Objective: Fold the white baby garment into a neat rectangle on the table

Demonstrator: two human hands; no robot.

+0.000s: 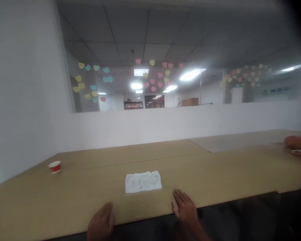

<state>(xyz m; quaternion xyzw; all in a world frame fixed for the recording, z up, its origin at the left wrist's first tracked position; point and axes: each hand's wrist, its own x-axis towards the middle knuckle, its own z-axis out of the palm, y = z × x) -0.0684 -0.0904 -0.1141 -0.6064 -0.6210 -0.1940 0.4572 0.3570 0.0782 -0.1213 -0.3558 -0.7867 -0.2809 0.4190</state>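
Observation:
On the tan table, a flat white rectangular piece [143, 182] with faint grey marks and slightly uneven edges lies ahead of my hands; whether it is paper or cloth I cannot tell. My right hand [185, 207] rests at the table's near edge, just right of and closer than the white piece. Its fingers are stretched out with nothing in them. Lower left, my left hand [101, 221] lies on the near edge, a little blurred, with its fingers extended and its thumb beside them. Neither hand touches the white piece.
A red paper cup [54, 166] with a white rim stands far left on the table [90, 187]. At the right edge, another person's hand [297, 143] is near a white-rimmed object [299, 153]. Behind runs a white wall [140, 125] below glass with heart-shaped notes.

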